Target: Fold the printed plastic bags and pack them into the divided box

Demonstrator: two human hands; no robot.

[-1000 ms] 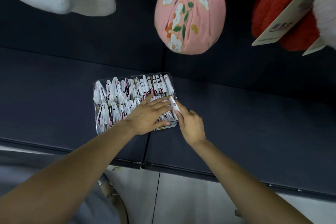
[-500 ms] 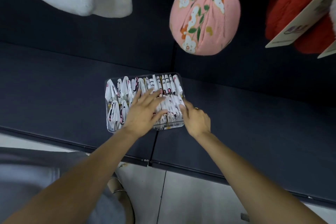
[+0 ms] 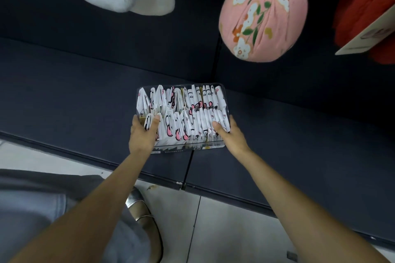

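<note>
Left hand point(image 3: 142, 134) and right hand point(image 3: 229, 134) are gripping opposite near corners of the clear divided box point(image 3: 225, 100); each thumb is lying over the rim on the folded printed bags point(image 3: 192, 121) standing packed between them.

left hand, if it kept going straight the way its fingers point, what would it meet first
The left hand grips the box at its left end, fingers pointing away from the person. Straight on, it would probably slide along that wall, the thumb into the folded bags; depth is unclear.

Folded bags point(image 3: 193, 117) in box point(image 3: 224, 100)
</note>
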